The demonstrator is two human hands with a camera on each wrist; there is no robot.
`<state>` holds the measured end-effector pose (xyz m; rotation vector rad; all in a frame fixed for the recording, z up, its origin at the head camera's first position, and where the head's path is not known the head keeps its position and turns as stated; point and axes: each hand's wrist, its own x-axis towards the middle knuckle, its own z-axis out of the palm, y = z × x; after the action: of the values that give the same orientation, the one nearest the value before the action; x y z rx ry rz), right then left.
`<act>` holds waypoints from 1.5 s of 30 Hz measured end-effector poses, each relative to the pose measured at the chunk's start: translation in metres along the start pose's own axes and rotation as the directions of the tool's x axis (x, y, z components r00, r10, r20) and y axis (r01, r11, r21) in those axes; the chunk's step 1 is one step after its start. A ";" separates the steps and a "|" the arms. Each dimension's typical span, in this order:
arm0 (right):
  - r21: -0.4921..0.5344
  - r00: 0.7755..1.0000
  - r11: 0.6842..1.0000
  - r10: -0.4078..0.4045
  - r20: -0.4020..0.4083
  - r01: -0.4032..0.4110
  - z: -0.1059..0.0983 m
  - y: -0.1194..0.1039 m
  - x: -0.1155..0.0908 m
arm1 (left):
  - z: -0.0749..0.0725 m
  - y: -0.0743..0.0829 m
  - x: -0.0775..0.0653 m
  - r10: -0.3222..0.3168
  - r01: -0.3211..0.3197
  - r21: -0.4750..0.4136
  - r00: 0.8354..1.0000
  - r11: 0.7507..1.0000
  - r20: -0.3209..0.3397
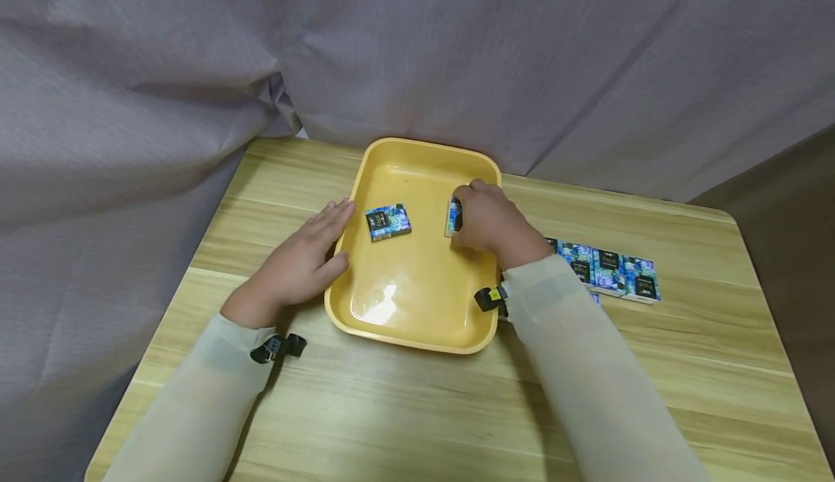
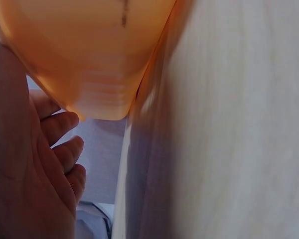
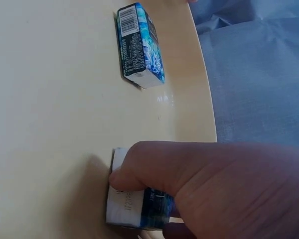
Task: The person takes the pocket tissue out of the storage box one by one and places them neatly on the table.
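Observation:
A yellow plastic tray (image 1: 417, 279) stands on the wooden table. Inside it, toward the left wall, lies a small flat box (image 1: 389, 222) with a blue floral print and a black label. My right hand (image 1: 491, 225) reaches over the tray's right side and grips a second box (image 3: 123, 208) of the same print by its edges, low against the tray floor. In the right wrist view the thumb presses on that box's white end. My left hand (image 1: 296, 264) rests along the tray's left rim, fingers extended and thumb apart.
Several more boxes (image 1: 609, 270) of this print sit in a row on the table to the tray's right, partly hidden by my right sleeve (image 1: 587, 344). A grey curtain (image 1: 417, 54) hangs behind the table's back edge.

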<state>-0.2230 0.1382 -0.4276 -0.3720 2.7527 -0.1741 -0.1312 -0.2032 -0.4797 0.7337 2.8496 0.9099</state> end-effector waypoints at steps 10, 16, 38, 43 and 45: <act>-0.015 0.999 0.999 -0.042 0.020 0.043 -0.003 -0.001 -0.002 | 0.000 0.000 0.003 0.005 -0.005 -0.002 1.000 1.000 0.005; 0.005 0.999 0.999 -0.033 0.029 0.033 -0.003 -0.003 -0.006 | 0.000 -0.001 0.003 0.003 -0.003 0.000 1.000 1.000 0.004; 0.067 0.997 0.995 -0.075 -0.030 0.077 -0.010 -0.001 -0.024 | 0.000 -0.003 0.002 0.008 -0.008 -0.009 1.000 1.000 -0.006; 0.078 0.992 0.991 -0.106 -0.066 0.111 -0.016 0.000 -0.033 | 0.000 -0.002 0.002 0.013 -0.013 -0.015 1.000 1.000 -0.008; 0.087 0.990 0.989 -0.115 -0.077 0.121 -0.018 0.000 -0.037 | -0.001 -0.002 0.002 0.011 -0.012 -0.017 1.000 1.000 -0.005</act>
<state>-0.1958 0.1498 -0.3984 -0.5134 2.7816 -0.3494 -0.1343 -0.2038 -0.4802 0.7479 2.8405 0.9379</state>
